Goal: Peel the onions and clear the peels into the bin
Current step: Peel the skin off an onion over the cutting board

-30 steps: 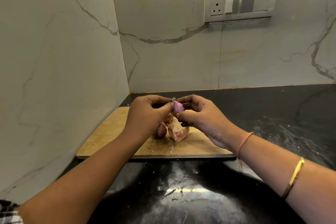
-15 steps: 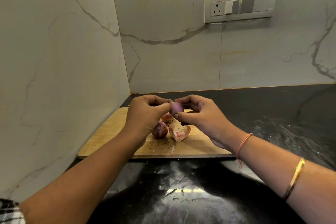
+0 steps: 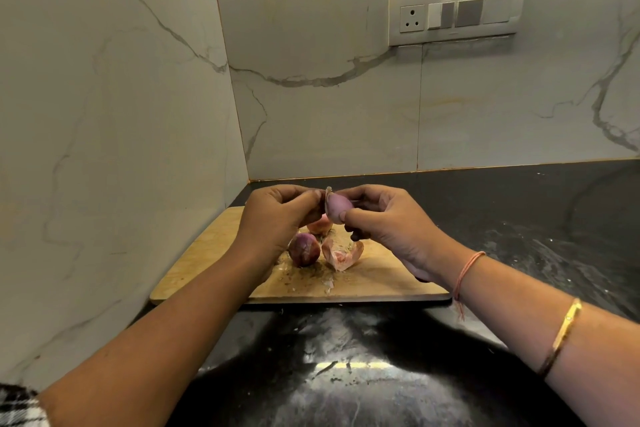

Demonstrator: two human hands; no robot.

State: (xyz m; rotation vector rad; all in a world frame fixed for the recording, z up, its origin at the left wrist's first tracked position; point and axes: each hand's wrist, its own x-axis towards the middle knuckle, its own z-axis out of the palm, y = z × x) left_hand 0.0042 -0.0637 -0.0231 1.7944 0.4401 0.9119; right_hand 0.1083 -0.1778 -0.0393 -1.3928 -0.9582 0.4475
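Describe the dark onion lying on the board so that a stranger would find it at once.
Find the wooden cutting board in the corner of the black counter. Just below the left hand lies a round onion, beside a pale pink peel. It alone is dark purple.

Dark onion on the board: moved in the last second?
No. The dark onion sits at the same spot on the cutting board, left of the loose peel.

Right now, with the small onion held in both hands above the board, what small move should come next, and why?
Probably the left hand should pull the flap of skin it pinches down and away. The right hand grips the onion, and that pale flap stands up at its tip, not yet off.
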